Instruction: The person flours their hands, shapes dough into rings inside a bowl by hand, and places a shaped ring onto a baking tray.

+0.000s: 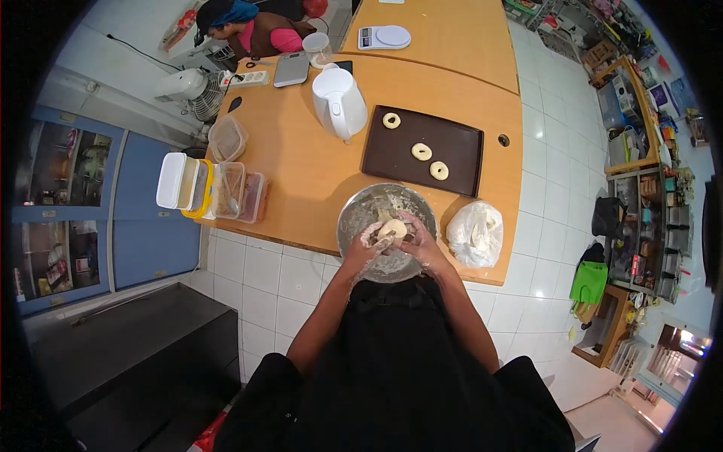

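A pale, rounded piece of dough [392,229] is held between my two hands, above a metal mixing bowl [349,207] dusted with flour. My left hand [367,242] closes on the dough from the left, its fingers floury. From the right, my right hand [419,242] grips the same piece, fingers around its edge. The bowl stands at the table's front edge, right against my body. Past it lies a dark baking tray [399,162] carrying three dough rings, one ring [391,120] at the far left and another ring [439,171] nearest the bowl.
A knotted white plastic bag [476,235] sits right of the bowl. Beyond the bowl stands a white electric kettle [339,104]. Plastic containers [228,192] crowd the table's left end. Two kitchen scales, one white [384,38] and one grey [291,69], lie farther back. A person [256,34] is at the far left.
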### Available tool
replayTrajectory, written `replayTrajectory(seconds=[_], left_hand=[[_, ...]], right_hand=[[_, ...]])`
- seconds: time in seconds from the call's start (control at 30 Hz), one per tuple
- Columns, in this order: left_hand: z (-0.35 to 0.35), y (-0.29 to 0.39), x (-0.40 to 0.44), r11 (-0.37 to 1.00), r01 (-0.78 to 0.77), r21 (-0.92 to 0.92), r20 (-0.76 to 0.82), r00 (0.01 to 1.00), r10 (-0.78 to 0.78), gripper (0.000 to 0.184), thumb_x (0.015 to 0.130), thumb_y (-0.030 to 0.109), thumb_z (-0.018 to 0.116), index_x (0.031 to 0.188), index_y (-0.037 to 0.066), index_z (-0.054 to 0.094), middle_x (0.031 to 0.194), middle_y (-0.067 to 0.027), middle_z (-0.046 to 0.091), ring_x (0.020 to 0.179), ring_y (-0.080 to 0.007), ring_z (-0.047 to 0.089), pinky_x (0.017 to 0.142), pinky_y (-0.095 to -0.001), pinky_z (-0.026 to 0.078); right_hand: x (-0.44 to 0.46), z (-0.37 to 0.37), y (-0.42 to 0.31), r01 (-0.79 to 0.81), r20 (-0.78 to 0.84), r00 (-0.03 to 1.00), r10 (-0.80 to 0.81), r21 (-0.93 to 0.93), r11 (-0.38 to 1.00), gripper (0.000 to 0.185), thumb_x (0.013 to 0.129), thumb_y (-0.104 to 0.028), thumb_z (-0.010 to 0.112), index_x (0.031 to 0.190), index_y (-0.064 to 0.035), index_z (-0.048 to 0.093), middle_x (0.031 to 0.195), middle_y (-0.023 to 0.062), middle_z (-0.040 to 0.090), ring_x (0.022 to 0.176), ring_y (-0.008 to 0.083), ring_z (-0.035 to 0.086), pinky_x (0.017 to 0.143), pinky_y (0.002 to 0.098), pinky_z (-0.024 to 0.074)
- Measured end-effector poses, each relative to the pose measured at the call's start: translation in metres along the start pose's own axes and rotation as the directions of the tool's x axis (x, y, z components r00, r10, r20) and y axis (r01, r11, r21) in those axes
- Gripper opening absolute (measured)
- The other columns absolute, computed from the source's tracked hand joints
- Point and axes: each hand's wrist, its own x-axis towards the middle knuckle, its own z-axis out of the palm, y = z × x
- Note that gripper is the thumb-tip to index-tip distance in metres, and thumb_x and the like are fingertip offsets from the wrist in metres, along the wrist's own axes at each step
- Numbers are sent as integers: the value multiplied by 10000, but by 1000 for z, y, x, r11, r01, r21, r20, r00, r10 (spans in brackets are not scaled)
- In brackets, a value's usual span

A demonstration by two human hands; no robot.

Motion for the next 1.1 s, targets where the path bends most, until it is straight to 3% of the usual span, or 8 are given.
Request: replayTrajectory(seconds=[0.1, 0.33, 0.5, 0.7, 0.8, 0.9, 0.93, 1.1], left_hand=[[-1, -8, 3, 997, -75, -14, -38, 997, 74, 471, 865, 71, 666, 1293, -18, 490, 1122, -97, 620, 948, -147, 614, 741, -276, 547], [-3, -10, 1, 998, -65, 24, -57, 996, 66, 473, 855, 33, 653, 1296, 3, 483, 1147, -108, 612, 992, -161, 610, 768, -278, 548], [-3, -2, -3, 998, -24, 63, -34, 999, 26, 467, 854, 13, 638, 1295, 10, 482, 1155, -116, 607, 1006, -164, 608, 774, -287, 543], [-13, -9, 1, 978, -205, 23, 26, 979, 205, 483, 847, 2, 641, 1299, 29, 472, 1133, -109, 611, 1002, -169, 606, 781, -292, 539], [-8, -2, -3, 998, -17, 55, -67, 998, 20, 506, 838, -1, 647, 1307, 38, 462, 1155, -99, 599, 1042, -170, 589, 787, -281, 535], [3, -4, -4, 988, -57, -141, -83, 996, 45, 531, 826, 0, 656, 1315, 40, 452, 1208, -94, 569, 1079, -162, 570, 773, -269, 533], [4, -3, -5, 994, -68, -89, -77, 995, 61, 539, 826, 1, 655, 1321, 41, 445, 1223, -93, 559, 1085, -161, 566, 791, -274, 527], [-7, -12, 1, 972, -179, 152, 68, 983, 171, 581, 822, -5, 643, 1353, 40, 411, 1273, -89, 523, 1131, -165, 537, 914, -305, 472]], right_hand=[[0, 5, 2, 20, -84, 996, -20, -8, 1000, 691, 819, 33, 658, 1420, -73, 335, 1270, 111, 491, 1181, 202, 490, 991, 327, 415], [2, -2, 15, 7, -154, 988, 3, 66, 998, 733, 801, 82, 656, 1433, -68, 316, 1184, 120, 535, 1081, 186, 557, 926, 303, 474], [2, -5, 9, -40, -108, 993, 38, -14, 999, 743, 817, 74, 646, 1449, -72, 284, 1194, 124, 532, 1121, 198, 539, 947, 316, 459], [6, -11, 15, -7, -42, 999, 3, -100, 995, 723, 839, 48, 638, 1452, -72, 275, 1229, 133, 525, 1128, 192, 529, 954, 315, 445], [4, -7, 14, -19, -34, 999, 18, -16, 1000, 681, 860, 7, 633, 1443, -69, 289, 1242, 129, 524, 1121, 186, 530, 954, 318, 441], [3, -3, 16, -69, -76, 994, 75, 73, 995, 634, 883, -75, 631, 1433, -57, 317, 1248, 152, 524, 1122, 204, 533, 949, 330, 443], [2, -3, 18, -91, -99, 990, 100, 95, 991, 622, 890, -105, 631, 1430, -52, 327, 1250, 165, 524, 1123, 214, 534, 947, 334, 444], [4, -3, 33, -53, -242, 970, -41, -370, 928, 474, 909, -205, 636, 1324, -31, 487, 1233, 112, 553, 1124, 168, 517, 922, 307, 439]])
